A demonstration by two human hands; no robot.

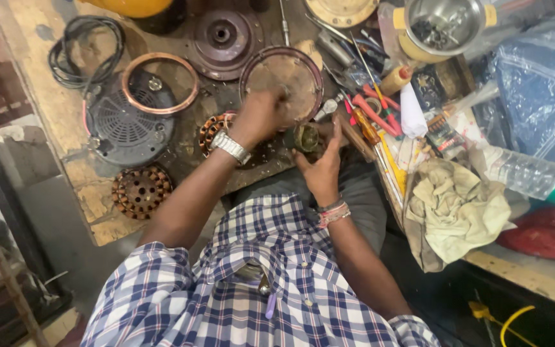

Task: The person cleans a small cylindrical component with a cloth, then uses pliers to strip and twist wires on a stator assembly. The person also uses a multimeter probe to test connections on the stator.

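Round, rust-brown metal motor cover (282, 76), dish-shaped with a raised rim, lies flat on the worn wooden workbench (107, 222), straight ahead of the person, probably laid there so both hands can work over it. The left hand (259, 115) is clenched in a fist at the near edge of this cover, knuckles up, seemingly closed round a thin upright tool or shaft; what exactly it grips cannot be told. A silver metal wristwatch (229, 146) sits on that wrist, and the bare forearm runs back toward a blue and white checked shirt (226, 283).

Just right of the cover's near edge, the right hand (322, 168) is raised with the palm turned inward and the fingers curled round a small, dark, greasy cylindrical part (305, 137), held just beside the fist, perhaps to steady it. Red and white thread bands (333, 213) circle that wrist.

Left of the cover lie a copper-wound stator (212, 130), a black vented round housing (126, 125) with a copper-coloured ring (159, 83) resting on it, and, nearer the person, a rusty slotted rotor core (140, 189). Beyond the cover sits a dark maroon round end plate (221, 35). Right of the cover are red-handled screwdrivers (375, 114), a crumpled beige rag (457, 209) and a clear plastic bottle (531, 175).
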